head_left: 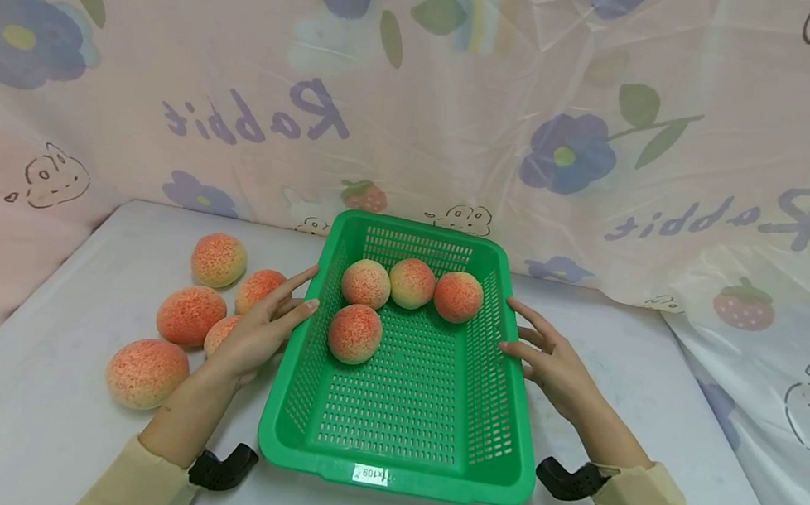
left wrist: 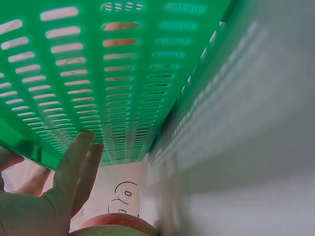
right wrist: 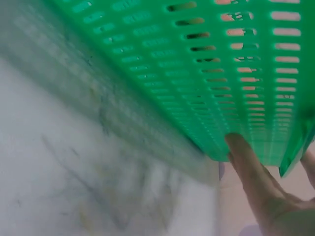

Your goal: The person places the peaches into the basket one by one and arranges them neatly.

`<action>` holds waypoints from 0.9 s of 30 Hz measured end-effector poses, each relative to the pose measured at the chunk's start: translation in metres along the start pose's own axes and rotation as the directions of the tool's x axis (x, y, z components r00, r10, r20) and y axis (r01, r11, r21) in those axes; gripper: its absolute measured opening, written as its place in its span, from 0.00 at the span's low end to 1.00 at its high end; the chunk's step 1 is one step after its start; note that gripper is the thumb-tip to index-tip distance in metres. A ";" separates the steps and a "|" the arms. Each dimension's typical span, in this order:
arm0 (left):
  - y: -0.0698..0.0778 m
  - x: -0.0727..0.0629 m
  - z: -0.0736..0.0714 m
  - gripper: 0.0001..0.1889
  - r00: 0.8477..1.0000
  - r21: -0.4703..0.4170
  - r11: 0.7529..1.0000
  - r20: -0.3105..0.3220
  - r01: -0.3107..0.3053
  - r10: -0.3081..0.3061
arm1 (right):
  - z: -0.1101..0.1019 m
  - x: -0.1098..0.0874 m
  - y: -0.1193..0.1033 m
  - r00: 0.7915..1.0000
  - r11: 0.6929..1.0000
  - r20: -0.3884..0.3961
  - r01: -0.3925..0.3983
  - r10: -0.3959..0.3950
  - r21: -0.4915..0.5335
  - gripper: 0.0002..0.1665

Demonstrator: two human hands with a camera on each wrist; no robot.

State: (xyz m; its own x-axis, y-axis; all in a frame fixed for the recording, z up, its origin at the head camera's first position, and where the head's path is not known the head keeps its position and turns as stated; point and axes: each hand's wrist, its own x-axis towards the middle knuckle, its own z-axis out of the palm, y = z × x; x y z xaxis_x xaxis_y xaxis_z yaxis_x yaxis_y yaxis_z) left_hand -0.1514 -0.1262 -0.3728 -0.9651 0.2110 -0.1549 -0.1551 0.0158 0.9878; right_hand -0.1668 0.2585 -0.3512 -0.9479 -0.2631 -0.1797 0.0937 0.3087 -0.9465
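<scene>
A green plastic basket with slotted walls stands on the table between my two hands. Several red-and-yellow peaches lie inside it, mostly toward the far end. My left hand grips the left rim, and in the left wrist view its fingers reach under the rim against the slotted wall. On the opposite side my right hand holds the right rim. The right wrist view has a finger lying along the outer wall below the rim.
Several more peaches lie on the white tabletop left of the basket, two of them partly behind the left hand. A patterned cloth hangs behind the table. Black curved pieces sit at both wrists.
</scene>
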 end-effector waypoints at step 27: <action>0.002 -0.001 -0.002 0.30 0.999 0.101 0.994 0.027 -0.041 0.039 | -0.004 0.003 0.020 0.995 0.986 0.104 -0.010 -0.008 0.166 0.46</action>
State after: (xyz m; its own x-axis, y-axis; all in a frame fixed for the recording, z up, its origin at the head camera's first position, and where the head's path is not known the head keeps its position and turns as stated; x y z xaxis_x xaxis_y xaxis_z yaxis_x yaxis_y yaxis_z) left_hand -0.1511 -0.1282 -0.3703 -0.9644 0.2377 -0.1160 -0.0931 0.1053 0.9901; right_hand -0.1692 0.2679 -0.3700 -0.9118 -0.3591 -0.1993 0.1522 0.1554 -0.9761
